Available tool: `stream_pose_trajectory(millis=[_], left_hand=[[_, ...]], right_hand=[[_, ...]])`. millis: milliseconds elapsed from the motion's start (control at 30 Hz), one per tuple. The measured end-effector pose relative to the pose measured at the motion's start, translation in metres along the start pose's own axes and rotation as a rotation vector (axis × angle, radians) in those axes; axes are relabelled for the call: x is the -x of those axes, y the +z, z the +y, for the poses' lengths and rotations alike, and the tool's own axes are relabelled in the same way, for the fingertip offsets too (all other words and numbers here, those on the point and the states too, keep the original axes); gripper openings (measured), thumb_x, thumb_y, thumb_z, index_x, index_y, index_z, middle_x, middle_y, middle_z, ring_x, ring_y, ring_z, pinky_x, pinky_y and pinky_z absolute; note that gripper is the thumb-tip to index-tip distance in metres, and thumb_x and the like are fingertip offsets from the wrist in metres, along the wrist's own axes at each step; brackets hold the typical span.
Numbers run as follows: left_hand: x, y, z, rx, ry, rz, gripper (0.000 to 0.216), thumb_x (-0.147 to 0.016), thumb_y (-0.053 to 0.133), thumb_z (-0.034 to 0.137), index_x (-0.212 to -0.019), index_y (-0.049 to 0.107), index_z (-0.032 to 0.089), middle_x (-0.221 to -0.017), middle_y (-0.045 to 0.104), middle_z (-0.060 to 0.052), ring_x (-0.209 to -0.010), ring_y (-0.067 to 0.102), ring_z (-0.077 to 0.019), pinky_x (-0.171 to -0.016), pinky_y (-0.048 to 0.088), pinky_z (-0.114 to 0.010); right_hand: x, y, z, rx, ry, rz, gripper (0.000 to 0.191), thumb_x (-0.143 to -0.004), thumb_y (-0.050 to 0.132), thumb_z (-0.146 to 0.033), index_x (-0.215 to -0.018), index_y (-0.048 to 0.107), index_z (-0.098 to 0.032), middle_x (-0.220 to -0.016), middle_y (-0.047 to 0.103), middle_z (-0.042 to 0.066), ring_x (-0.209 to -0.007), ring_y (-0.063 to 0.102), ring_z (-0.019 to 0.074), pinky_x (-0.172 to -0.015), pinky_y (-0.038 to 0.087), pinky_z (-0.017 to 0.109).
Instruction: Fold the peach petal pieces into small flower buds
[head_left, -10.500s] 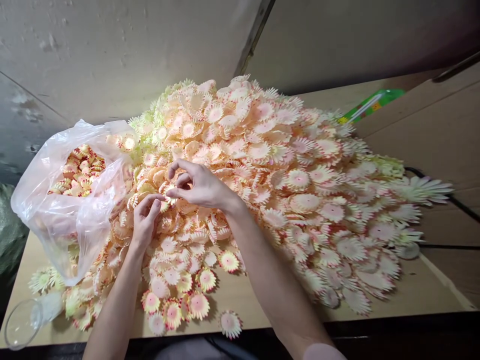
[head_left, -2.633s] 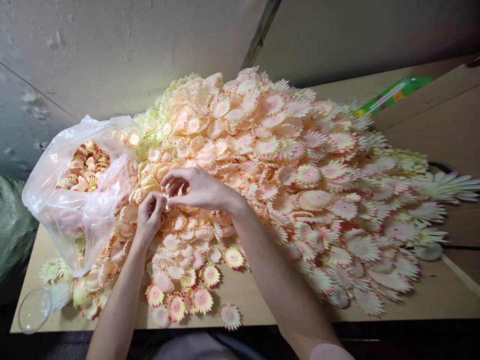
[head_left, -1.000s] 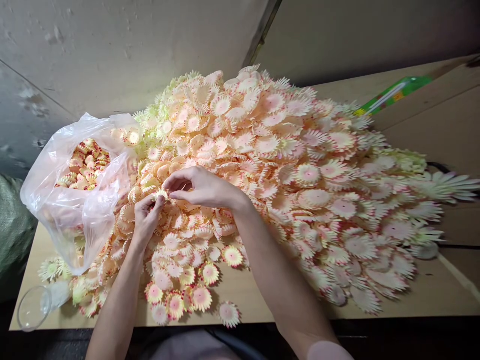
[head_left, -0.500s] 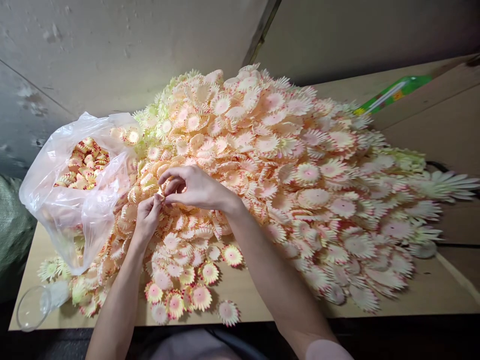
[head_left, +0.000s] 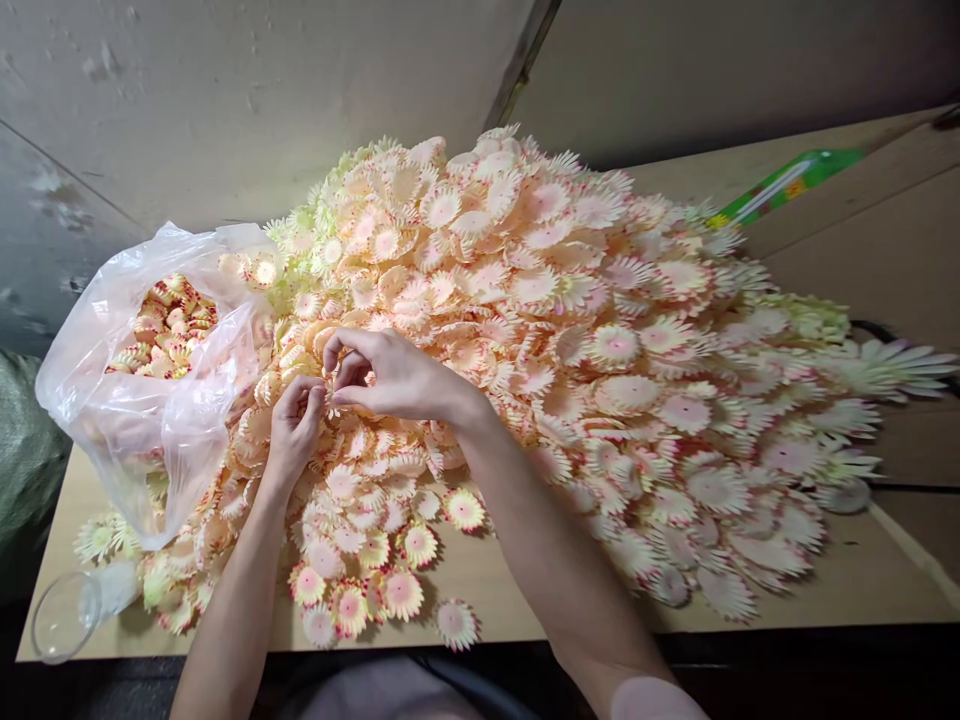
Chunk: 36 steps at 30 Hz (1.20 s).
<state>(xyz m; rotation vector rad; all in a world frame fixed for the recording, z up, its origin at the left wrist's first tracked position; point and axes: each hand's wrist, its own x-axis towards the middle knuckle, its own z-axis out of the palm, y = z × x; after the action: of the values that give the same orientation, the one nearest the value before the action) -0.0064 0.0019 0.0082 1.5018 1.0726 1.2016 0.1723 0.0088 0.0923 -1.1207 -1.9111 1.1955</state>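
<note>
1. Since half a second ago the left hand (head_left: 294, 425) has curled in a little closer under the right hand (head_left: 394, 375); the heap (head_left: 570, 330) and bag (head_left: 142, 400) lie as they did.
2. Both hands meet over the near-left part of the heap, fingertips pinched together on a small flower (head_left: 324, 385); it is mostly hidden, so whether they hold one piece or two I cannot tell.
3. The right hand's thumb and forefinger are closed on it, the other fingers arched above; the left hand's fingers are bent round it from below.
4. The bag, open and just left of the hands, holds a modest pile of small flowers.
5. Judging by this, little is done: the heap on the table (head_left: 862, 590) remains huge, with loose flowers spread along the near edge.
6. A clear cup (head_left: 64, 615) lies at the near-left corner.
</note>
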Motion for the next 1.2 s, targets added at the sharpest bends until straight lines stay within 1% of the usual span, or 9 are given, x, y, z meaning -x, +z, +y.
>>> stream_pose_trajectory(millis=[167,233,367,433,600,667,767,933,1200], left_hand=[[-0.002,0.001,0.003,-0.025,0.020,0.072,0.044,-0.085,0.062,0.059,-0.074,0.055,0.017,-0.062,0.043,0.004,-0.055,0.036,-0.0082,-0.053,0.030,-0.021],[-0.002,0.000,0.003,-0.006,0.010,0.104,0.044,-0.084,0.063,0.059,-0.073,0.054,0.018,-0.062,0.041,0.005,-0.054,0.034,-0.0079,-0.051,0.028,-0.021],[-0.003,-0.002,-0.002,0.062,-0.025,0.146,0.040,-0.085,0.063,0.057,-0.080,0.055,0.019,-0.063,0.041,0.005,-0.053,0.032,-0.0077,-0.048,0.027,-0.020],[-0.003,-0.002,-0.003,0.060,-0.022,0.145,0.040,-0.084,0.064,0.059,-0.083,0.057,0.019,-0.065,0.044,0.004,-0.054,0.035,-0.0081,-0.049,0.030,-0.019],[-0.004,-0.003,-0.004,0.051,-0.010,0.123,0.041,-0.084,0.062,0.060,-0.081,0.059,0.019,-0.072,0.051,0.002,-0.059,0.041,-0.0091,-0.056,0.038,-0.020],[-0.004,-0.005,-0.005,0.066,-0.015,0.108,0.041,-0.085,0.062,0.060,-0.082,0.060,0.019,-0.072,0.051,0.002,-0.060,0.042,-0.0094,-0.057,0.038,-0.021],[-0.003,-0.006,-0.007,0.123,-0.018,0.075,0.049,-0.084,0.057,0.066,-0.086,0.063,0.018,-0.065,0.048,0.003,-0.056,0.042,-0.0095,-0.056,0.038,-0.022],[-0.001,-0.004,-0.001,0.057,-0.070,0.083,0.043,-0.065,0.083,0.051,-0.069,0.059,0.016,-0.055,0.039,0.007,-0.050,0.031,-0.0057,-0.048,0.026,-0.020],[0.000,-0.002,0.006,0.058,-0.099,0.017,0.045,-0.075,0.074,0.054,-0.062,0.058,0.014,-0.058,0.043,0.003,-0.054,0.033,-0.0076,-0.051,0.029,-0.022]], right_hand=[[0.011,-0.014,-0.003,-0.107,-0.044,-0.120,0.023,-0.072,0.065,-0.009,-0.087,0.050,-0.019,-0.074,0.058,-0.003,-0.067,0.058,0.0105,-0.061,0.048,0.023],[0.017,-0.024,-0.002,-0.198,-0.057,-0.074,0.025,-0.072,0.071,-0.014,-0.085,0.050,-0.019,-0.077,0.059,-0.002,-0.070,0.061,0.0113,-0.064,0.051,0.024],[0.023,-0.040,0.001,-0.178,-0.029,0.459,0.033,-0.077,0.078,-0.039,-0.085,0.051,-0.021,-0.070,0.061,-0.002,-0.067,0.064,0.0144,-0.058,0.051,0.025],[0.022,-0.042,0.002,-0.110,0.019,0.611,0.034,-0.080,0.074,-0.048,-0.084,0.054,-0.021,-0.064,0.060,-0.001,-0.063,0.064,0.0151,-0.053,0.049,0.025],[0.008,-0.020,0.002,-0.019,0.006,0.167,0.030,-0.071,0.082,-0.029,-0.092,0.065,-0.017,-0.089,0.072,0.006,-0.081,0.069,0.0175,-0.071,0.055,0.029],[0.001,-0.007,0.005,0.018,-0.022,0.078,0.028,-0.072,0.078,-0.020,-0.097,0.066,-0.016,-0.089,0.073,0.005,-0.082,0.069,0.0170,-0.073,0.054,0.029],[-0.006,0.004,0.009,0.045,-0.038,0.096,0.020,-0.077,0.067,-0.014,-0.097,0.065,-0.015,-0.080,0.071,0.003,-0.075,0.068,0.0154,-0.070,0.051,0.027],[-0.003,0.000,0.007,0.013,0.030,0.099,0.020,-0.078,0.065,-0.016,-0.097,0.062,-0.016,-0.077,0.069,0.001,-0.073,0.066,0.0146,-0.064,0.046,0.026],[-0.002,-0.003,0.009,-0.031,-0.002,0.027,0.024,-0.077,0.068,-0.019,-0.100,0.061,-0.017,-0.086,0.069,0.003,-0.080,0.066,0.0148,-0.066,0.046,0.026]])
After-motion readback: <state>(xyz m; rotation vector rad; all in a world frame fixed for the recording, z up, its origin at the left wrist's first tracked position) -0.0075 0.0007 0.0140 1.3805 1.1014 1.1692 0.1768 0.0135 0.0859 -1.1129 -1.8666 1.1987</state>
